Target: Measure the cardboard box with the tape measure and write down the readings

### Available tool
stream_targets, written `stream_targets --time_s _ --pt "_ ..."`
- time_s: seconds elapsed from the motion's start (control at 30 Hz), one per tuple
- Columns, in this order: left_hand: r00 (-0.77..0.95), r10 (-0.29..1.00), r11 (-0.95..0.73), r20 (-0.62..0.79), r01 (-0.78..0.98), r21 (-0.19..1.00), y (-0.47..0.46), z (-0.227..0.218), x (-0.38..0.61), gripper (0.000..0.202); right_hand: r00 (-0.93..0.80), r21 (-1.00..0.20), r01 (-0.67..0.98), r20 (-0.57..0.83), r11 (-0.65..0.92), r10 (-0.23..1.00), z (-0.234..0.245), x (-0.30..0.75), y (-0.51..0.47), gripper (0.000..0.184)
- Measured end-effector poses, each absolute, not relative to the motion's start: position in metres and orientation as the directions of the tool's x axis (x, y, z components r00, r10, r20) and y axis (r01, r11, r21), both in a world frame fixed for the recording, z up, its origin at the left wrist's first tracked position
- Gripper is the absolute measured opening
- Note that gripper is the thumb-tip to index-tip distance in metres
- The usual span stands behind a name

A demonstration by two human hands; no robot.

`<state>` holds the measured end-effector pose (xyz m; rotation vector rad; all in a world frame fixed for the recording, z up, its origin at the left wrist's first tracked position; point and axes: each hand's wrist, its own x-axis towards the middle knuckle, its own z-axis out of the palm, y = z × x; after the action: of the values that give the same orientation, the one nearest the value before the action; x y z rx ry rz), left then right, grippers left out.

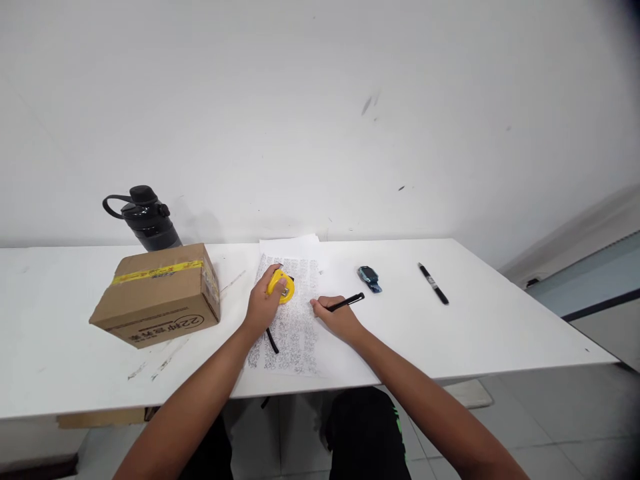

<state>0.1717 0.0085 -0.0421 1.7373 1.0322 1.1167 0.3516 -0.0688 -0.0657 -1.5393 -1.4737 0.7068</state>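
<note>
Head view: left hand [263,307] is gripping a rounded yellow tape measure [289,291] over a white paper sheet [295,343] covered in dense dark marks, lying on a smooth white worktop [490,327]. Right hand [341,320] is grasping a slim black pen [347,302] over the same sheet. Brown cardboard box [160,298] is sitting to the left.

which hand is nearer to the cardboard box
Left: the left hand, holding a tape measure, is right of the cardboard box; the right hand, holding a pen, is farther right.
</note>
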Motion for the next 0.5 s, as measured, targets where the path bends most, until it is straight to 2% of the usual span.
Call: stream_targets --time_s 0.2,0.33,0.5 --pt "0.254 0.916 -0.367 0.312 0.208 0.907 0.0088 -0.0431 0.1726 0.043 0.102 -0.874 0.477 0.162 0.095 0.982 -0.0654 0.3521 -0.0697 0.041" --pt "0.239 0.931 -0.327 0.277 0.200 0.924 0.0105 -0.0450 0.1730 0.046 0.185 -0.864 0.495 0.212 0.096 0.959 -0.0671 0.3531 -0.0690 0.040" --pt "0.235 0.933 -0.316 0.271 0.184 0.931 0.0114 -0.0472 0.1736 0.046 0.130 -0.879 0.468 0.171 0.091 0.977 -0.0655 0.3530 -0.0696 0.039"
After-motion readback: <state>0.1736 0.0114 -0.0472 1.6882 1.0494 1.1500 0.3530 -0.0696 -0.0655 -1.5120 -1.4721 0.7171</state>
